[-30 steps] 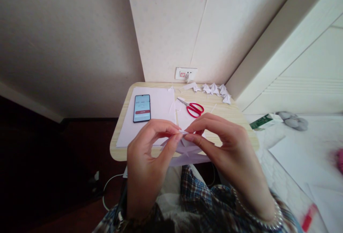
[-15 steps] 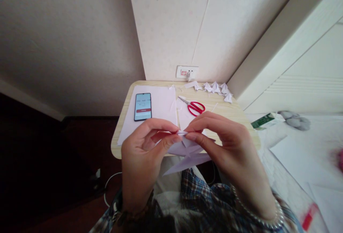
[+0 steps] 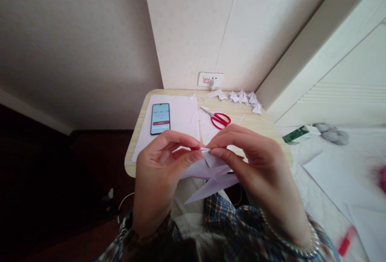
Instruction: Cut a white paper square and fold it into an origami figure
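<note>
Grip in both hands is a firm thumb-and-finger pinch: the left hand (image 3: 163, 167) and the right hand (image 3: 253, 157) nearly meet along the upper edge of the white folded paper (image 3: 211, 170). The paper is held at the near side of the surface (image 3: 267, 127), loose flaps pointing downward. For a sound crease, edges should be matched first, then pressed evenly from the middle outward (a skewed fold is hard to correct). Lower flaps should be kept clear of the pinch. Layer alignment cannot be told; fingertips cover it. Scissors (image 3: 220, 120) lie beyond the hands; a phone (image 3: 161, 119) rests on white sheets (image 3: 182, 111) at left; small folded pieces (image 3: 242, 97) sit far right.
</note>
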Available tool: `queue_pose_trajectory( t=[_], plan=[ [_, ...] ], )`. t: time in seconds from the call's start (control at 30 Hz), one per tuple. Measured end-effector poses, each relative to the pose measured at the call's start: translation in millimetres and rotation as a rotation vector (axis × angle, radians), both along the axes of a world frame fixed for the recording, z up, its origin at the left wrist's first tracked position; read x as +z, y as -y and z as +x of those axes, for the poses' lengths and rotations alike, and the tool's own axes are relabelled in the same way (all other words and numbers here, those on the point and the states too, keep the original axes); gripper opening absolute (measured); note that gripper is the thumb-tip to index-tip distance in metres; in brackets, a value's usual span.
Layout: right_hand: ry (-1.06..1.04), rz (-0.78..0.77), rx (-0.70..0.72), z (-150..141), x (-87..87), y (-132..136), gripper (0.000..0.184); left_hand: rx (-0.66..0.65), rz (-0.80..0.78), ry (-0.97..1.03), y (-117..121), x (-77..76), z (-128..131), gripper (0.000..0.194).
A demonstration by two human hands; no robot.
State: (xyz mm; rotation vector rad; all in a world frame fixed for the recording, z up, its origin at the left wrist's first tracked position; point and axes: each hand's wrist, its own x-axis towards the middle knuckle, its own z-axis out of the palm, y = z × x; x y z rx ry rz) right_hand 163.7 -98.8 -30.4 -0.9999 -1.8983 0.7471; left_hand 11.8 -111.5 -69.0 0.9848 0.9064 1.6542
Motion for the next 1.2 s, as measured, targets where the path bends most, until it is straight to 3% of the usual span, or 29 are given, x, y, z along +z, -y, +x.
queue_pose_trajectory(
  t=[0.43,1.2],
  plan=[
    [-0.008,-0.015,0.01,-2.2,-0.1,-1.0,0.009,0.088,-0.015,0.005,1.3,1.8,2.4,0.028],
    [-0.088,-0.062,-0.025,-4.2,3.2,2.0,0.013,0.105,-0.009,0.003,4.8,5.7,6.0,0.027]
  ],
)
